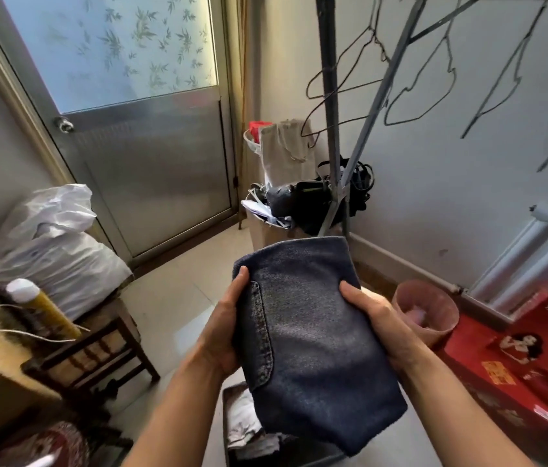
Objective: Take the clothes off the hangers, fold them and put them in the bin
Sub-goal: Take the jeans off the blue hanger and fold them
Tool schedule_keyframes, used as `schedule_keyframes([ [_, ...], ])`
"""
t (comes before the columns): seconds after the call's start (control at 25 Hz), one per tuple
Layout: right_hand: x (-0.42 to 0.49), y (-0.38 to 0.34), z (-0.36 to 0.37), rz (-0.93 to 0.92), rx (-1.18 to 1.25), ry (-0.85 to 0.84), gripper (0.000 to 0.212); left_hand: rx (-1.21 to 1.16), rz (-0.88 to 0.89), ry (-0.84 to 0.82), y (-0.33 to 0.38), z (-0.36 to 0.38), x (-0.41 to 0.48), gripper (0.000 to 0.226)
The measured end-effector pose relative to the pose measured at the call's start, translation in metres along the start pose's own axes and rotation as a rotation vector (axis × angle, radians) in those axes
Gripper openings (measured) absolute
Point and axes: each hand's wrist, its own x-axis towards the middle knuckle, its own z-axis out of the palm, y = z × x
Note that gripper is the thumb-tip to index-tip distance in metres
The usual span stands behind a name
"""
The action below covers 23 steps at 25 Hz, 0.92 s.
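Folding looks done on this one. The jeans are a tight denim bundle held in the air right over the bin. The left hand grips one side edge and the right hand grips the other, thumbs on top and fingers wrapped underneath. So I'd call this the drop-off step.

Next move is probably just lowering it flat onto the white clothes already in the bin. Both hands would need to let go together so the fold doesn't flop open. Denim's stiff and heavy, so it should hold its shape fine.

Up and beyond the bin, the rack has only bare wire hangers as far as I can see, so this may be near the end.

The bin sits on a pale tiled floor. To its right are a pink bucket and a red box. To its left is a wooden chair piled with white bags. Far behind it is a frosted door.
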Motion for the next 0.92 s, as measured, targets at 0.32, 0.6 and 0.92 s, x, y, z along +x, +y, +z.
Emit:
schedule_keyframes([
  [0.32, 0.087, 0.081, 0.025, -0.12, -0.248, 0.013, 0.037, 0.389, 0.233, 0.815, -0.04, -0.05, 0.102, 0.058],
  [0.6, 0.169, 0.153, -0.016, -0.086, -0.283, 0.14, 0.014, 0.366, 0.075, 0.576, -0.107, -0.105, 0.17, 0.082],
  [0.92, 0.233, 0.284, -0.076, 0.223, -0.325, 0.122, 0.065, 0.679, 0.017, 0.614, -0.224, -0.16, 0.233, 0.085],
])
